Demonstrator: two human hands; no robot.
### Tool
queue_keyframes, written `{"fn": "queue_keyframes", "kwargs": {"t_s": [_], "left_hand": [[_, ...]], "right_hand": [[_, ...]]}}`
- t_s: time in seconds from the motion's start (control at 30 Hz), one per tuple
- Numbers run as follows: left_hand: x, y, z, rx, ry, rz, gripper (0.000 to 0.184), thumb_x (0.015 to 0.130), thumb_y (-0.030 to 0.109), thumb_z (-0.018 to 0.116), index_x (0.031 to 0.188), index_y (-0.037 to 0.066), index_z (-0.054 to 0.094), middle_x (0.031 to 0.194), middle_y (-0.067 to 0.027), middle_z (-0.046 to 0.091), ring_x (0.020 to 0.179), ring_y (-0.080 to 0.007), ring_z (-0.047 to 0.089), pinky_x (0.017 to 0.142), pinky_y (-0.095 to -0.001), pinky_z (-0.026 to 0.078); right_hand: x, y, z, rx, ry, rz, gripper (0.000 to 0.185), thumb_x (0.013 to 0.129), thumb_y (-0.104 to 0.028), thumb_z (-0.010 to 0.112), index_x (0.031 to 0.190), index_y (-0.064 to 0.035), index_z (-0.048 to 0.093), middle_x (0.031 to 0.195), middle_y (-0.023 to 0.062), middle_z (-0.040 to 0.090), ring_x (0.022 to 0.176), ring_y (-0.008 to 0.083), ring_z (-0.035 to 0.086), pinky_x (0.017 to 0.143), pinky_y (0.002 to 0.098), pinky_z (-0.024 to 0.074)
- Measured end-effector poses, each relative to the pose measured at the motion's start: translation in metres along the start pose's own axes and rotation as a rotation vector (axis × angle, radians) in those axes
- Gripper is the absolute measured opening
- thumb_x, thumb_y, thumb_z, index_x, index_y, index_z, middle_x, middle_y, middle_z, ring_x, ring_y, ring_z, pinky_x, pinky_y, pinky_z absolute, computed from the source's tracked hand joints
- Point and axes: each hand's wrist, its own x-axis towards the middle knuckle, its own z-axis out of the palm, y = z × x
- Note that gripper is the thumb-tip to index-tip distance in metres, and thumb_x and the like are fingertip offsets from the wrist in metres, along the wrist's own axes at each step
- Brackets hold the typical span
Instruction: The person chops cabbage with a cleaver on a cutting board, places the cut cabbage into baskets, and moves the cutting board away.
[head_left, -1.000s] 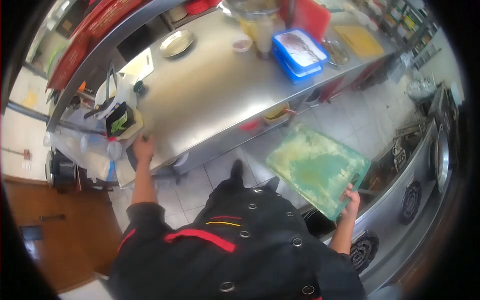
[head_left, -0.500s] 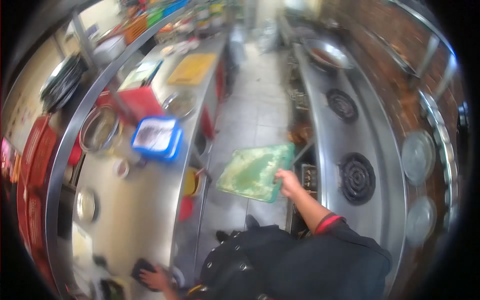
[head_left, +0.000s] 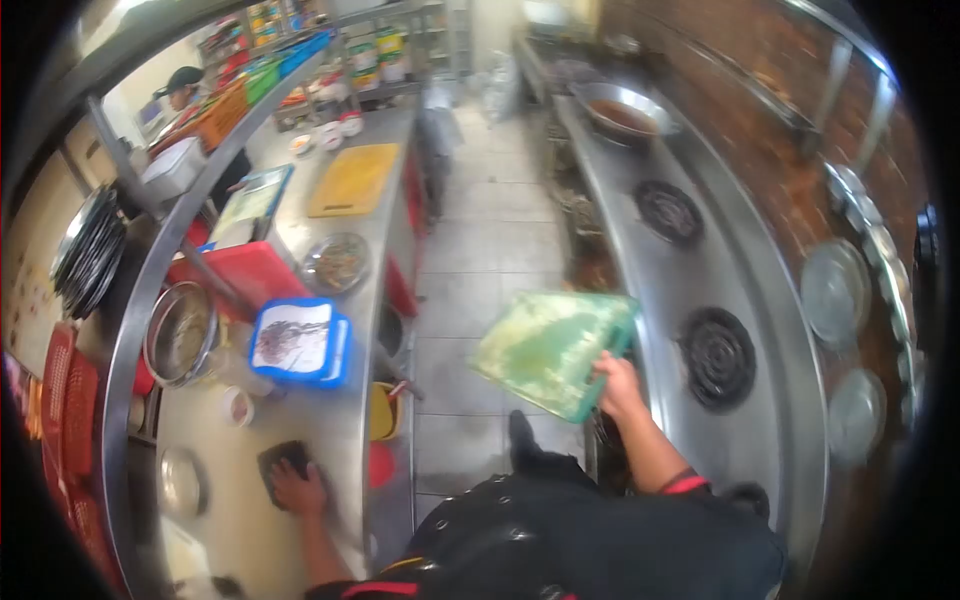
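Note:
My right hand (head_left: 618, 385) grips a green cutting board (head_left: 555, 350) by its handle-slot edge. Whitish stains and worn patches cover the board, which hangs tilted over the floor aisle beside the stove. On the left steel counter, my left hand (head_left: 297, 488) presses on a black cloth (head_left: 285, 465), its fingers over it. A round metal lid or dish (head_left: 182, 482) lies to the left of that hand. Ahead of it are a small white cup (head_left: 237, 407) with reddish contents and a blue container (head_left: 335, 352) with a white, dark-marked top.
Farther along the counter (head_left: 230, 530) are a metal bowl (head_left: 180, 335), a bowl of food (head_left: 336, 262) and a yellow cutting board (head_left: 353, 180). The stove (head_left: 655, 300) has black burners (head_left: 717, 358) and a large pan (head_left: 622, 112). Another person (head_left: 182, 90) stands behind the shelf.
My left hand has moved forward along the counter with the black cloth. My right hand has shifted slightly right and nearer to me, carrying the green board toward the stove.

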Motion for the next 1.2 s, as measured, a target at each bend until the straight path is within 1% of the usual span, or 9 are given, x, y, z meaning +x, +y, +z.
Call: {"fn": "queue_keyframes", "kwargs": {"t_s": [0.2, 0.37, 0.4, 0.67, 0.9, 1.03, 1.07, 1.13, 1.2], "left_hand": [[0.017, 0.022, -0.008, 0.014, -0.036, -0.102, 0.078, 0.093, 0.057, 0.046, 0.150, 0.005, 0.036, 0.156, -0.0206, 0.030, 0.145, -0.0391, 0.025, 0.116, -0.0530, 0.021], [0.041, 0.024, 0.005, 0.007, -0.176, -0.164, 0.084, 0.091, 0.064, 0.043, 0.151, 0.005, 0.033, 0.159, -0.0191, 0.024, 0.147, -0.0382, 0.021, 0.117, -0.0511, 0.022], [0.038, 0.032, 0.003, 0.024, -0.186, -0.218, 0.087, 0.090, 0.065, 0.044, 0.152, 0.006, 0.031, 0.159, -0.0186, 0.023, 0.147, -0.0376, 0.021, 0.117, -0.0510, 0.022], [0.037, 0.050, 0.009, -0.033, -0.168, -0.355, 0.092, 0.087, 0.068, 0.048, 0.153, 0.007, 0.029, 0.160, -0.0188, 0.022, 0.147, -0.0380, 0.021, 0.115, -0.0550, 0.022], [0.039, 0.047, 0.017, -0.049, 0.005, -0.313, 0.090, 0.084, 0.063, 0.055, 0.149, 0.005, 0.036, 0.154, -0.0239, 0.031, 0.143, -0.0415, 0.027, 0.112, -0.0568, 0.026], [0.031, 0.047, 0.003, -0.097, 0.099, -0.234, 0.079, 0.085, 0.054, 0.057, 0.143, 0.001, 0.045, 0.149, -0.0265, 0.038, 0.138, -0.0437, 0.035, 0.110, -0.0546, 0.030], [0.024, 0.045, 0.005, -0.092, 0.116, -0.303, 0.079, 0.085, 0.054, 0.057, 0.143, 0.001, 0.045, 0.149, -0.0265, 0.038, 0.138, -0.0437, 0.035, 0.110, -0.0546, 0.030], [0.015, 0.041, 0.009, -0.159, 0.392, -0.220, 0.068, 0.087, 0.043, 0.060, 0.137, -0.001, 0.050, 0.144, -0.0280, 0.042, 0.133, -0.0459, 0.039, 0.109, -0.0539, 0.032], [-0.007, 0.038, 0.006, -0.223, 0.553, -0.359, 0.063, 0.086, 0.038, 0.061, 0.134, -0.002, 0.051, 0.141, -0.0286, 0.045, 0.131, -0.0467, 0.041, 0.108, -0.0539, 0.032]], "right_hand": [[0.083, -0.003, -0.023, 0.022, -0.075, 0.022, 0.026, 0.078, -0.004, 0.058, 0.103, 0.0009, 0.058, 0.094, 0.0067, 0.060, 0.084, 0.0201, 0.056, 0.079, 0.0341, 0.0460], [0.143, -0.050, -0.016, -0.192, -0.201, -0.020, 0.030, 0.077, -0.004, 0.059, 0.107, -0.0026, 0.059, 0.093, 0.0040, 0.059, 0.080, 0.0168, 0.056, 0.070, 0.0313, 0.0456], [0.155, -0.060, -0.010, -0.265, -0.212, -0.059, 0.028, 0.083, -0.007, 0.061, 0.110, -0.0034, 0.061, 0.088, 0.0008, 0.058, 0.075, 0.0130, 0.054, 0.066, 0.0289, 0.0441], [0.191, -0.110, 0.161, -0.403, -0.584, -0.360, 0.026, 0.092, -0.014, 0.064, 0.113, 0.0004, 0.065, 0.084, -0.0016, 0.060, 0.075, 0.0085, 0.053, 0.068, 0.0248, 0.0430], [0.175, -0.067, 0.327, -0.571, -0.962, -0.595, 0.022, 0.091, -0.009, 0.065, 0.109, 0.0027, 0.067, 0.083, 0.0007, 0.063, 0.075, 0.0100, 0.056, 0.068, 0.0274, 0.0460], [0.169, -0.039, 0.384, -0.706, -1.100, -0.569, 0.026, 0.092, -0.017, 0.062, 0.106, 0.0049, 0.067, 0.078, 0.0038, 0.063, 0.072, 0.0115, 0.057, 0.065, 0.0307, 0.0454], [0.170, -0.028, 0.391, -0.689, -1.096, -0.654, 0.025, 0.091, -0.015, 0.063, 0.105, 0.0051, 0.067, 0.077, 0.0067, 0.064, 0.070, 0.0134, 0.058, 0.064, 0.0311, 0.0462], [0.180, -0.006, 0.405, -0.601, -1.122, -0.816, 0.024, 0.090, -0.014, 0.065, 0.104, 0.0058, 0.067, 0.076, 0.0104, 0.065, 0.068, 0.0171, 0.060, 0.063, 0.0331, 0.0472], [0.198, 0.014, 0.412, -0.550, -1.181, -0.835, 0.026, 0.090, -0.014, 0.065, 0.106, 0.0065, 0.067, 0.082, 0.0135, 0.068, 0.074, 0.0204, 0.063, 0.068, 0.0355, 0.0490]]}}
